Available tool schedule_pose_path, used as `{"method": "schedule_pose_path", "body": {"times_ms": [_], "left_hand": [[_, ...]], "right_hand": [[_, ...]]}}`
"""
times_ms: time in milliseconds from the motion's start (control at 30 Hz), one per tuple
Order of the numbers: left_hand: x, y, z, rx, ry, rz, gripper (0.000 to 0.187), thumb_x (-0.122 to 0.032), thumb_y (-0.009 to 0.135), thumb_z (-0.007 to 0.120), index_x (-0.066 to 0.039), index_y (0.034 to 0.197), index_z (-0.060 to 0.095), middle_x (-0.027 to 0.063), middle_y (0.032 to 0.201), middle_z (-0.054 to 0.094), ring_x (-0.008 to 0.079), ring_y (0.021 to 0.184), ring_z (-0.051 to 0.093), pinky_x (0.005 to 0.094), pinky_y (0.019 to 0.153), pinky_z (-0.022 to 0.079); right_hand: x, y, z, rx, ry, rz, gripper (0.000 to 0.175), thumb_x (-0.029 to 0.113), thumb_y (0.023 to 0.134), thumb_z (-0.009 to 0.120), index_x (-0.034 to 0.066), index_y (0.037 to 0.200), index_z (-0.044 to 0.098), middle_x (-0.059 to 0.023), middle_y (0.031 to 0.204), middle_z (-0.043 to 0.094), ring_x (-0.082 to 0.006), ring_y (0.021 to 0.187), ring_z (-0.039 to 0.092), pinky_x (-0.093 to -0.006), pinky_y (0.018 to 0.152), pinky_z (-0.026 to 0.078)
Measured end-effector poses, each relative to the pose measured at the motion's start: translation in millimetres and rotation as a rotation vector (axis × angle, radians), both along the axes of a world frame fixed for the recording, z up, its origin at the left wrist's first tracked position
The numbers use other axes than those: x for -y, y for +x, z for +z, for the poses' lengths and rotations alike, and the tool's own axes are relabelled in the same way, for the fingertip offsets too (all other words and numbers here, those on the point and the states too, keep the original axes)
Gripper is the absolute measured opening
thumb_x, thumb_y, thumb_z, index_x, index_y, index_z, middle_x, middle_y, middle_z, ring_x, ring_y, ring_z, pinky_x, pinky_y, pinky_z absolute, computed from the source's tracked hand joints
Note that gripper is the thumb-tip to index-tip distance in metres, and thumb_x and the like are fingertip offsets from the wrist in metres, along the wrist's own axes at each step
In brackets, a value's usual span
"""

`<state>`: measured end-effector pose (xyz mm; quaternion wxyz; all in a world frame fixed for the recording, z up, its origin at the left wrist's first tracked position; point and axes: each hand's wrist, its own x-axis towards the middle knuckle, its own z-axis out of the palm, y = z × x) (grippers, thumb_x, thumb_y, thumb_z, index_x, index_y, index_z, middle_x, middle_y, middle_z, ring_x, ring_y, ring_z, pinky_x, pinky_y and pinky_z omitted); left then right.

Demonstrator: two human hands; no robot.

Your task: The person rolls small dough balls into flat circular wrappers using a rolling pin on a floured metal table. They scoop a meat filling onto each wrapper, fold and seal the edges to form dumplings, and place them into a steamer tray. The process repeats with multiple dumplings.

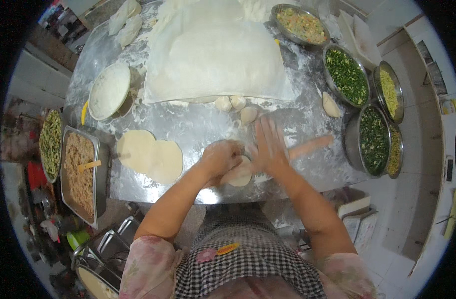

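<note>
Near the front edge of the floured metal table, a small round of dough point(240, 172) lies between my hands. My left hand point(220, 159) is at its upper left with curled fingers; whether it grips the dough is hidden. My right hand point(269, 145), blurred, is held flat with its fingers extended, just right of the round. A wooden rolling pin point(311, 145) lies beside and partly behind it. Above my hands sit several dough balls point(248, 115). Two flat dough wrappers point(165, 162) overlap to the left.
A large dough sheet or cloth-like covering point(220, 63) spreads over the far table. A floury bowl point(110, 91) and a steel pan of minced filling point(78, 168) stand left. At right are bowls of chopped green filling point(346, 76) and a folded dumpling point(330, 105).
</note>
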<state>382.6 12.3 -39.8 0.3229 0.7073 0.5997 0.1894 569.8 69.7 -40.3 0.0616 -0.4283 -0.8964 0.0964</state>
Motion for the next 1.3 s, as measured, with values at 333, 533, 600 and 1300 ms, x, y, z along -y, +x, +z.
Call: {"method": "schedule_pose_path", "body": {"times_ms": [333,533,600,1300], "left_hand": [[9.9,14.3,4.4,0.051,-0.184,0.188,0.023,-0.023,0.085,0.061,-0.002,0.09,0.065,0.0194,0.087,0.066,0.036,0.081,0.064,0.0437,0.073,0.049],[-11.9,10.0,-4.5,0.025,-0.008,0.127,0.021,-0.022,0.084,0.062,-0.002,0.09,0.065,0.0187,0.087,0.066,0.0376,0.081,0.063,0.0463,0.073,0.049],[8.5,6.6,-1.8,0.06,0.071,0.238,0.021,-0.021,0.083,0.062,-0.002,0.091,0.065,0.0189,0.089,0.066,0.037,0.081,0.063,0.0449,0.073,0.049],[23.1,-4.8,7.5,0.043,-0.256,0.183,0.021,-0.025,0.085,0.06,-0.005,0.091,0.065,0.0169,0.09,0.065,0.0368,0.085,0.062,0.0454,0.072,0.048]], "right_hand": [[-7.1,-12.6,-19.7,0.061,0.066,-0.05,0.073,0.041,0.09,0.052,-0.006,0.142,0.031,-0.0216,0.151,0.027,-0.0375,0.142,0.019,-0.0512,0.115,0.011],[33.9,17.2,-6.3,0.189,-0.059,0.005,0.083,0.049,0.088,0.054,-0.0088,0.142,0.028,-0.0247,0.15,0.026,-0.0379,0.141,0.021,-0.0502,0.114,0.014],[91.1,53.4,12.8,0.436,-0.25,0.048,0.089,0.053,0.085,0.056,-0.0091,0.142,0.028,-0.0259,0.149,0.027,-0.0373,0.14,0.024,-0.0502,0.114,0.016],[41.6,13.0,-7.9,0.242,0.002,0.017,0.075,0.039,0.088,0.057,-0.0088,0.14,0.032,-0.0276,0.146,0.031,-0.0417,0.138,0.026,-0.0533,0.114,0.015]]}}
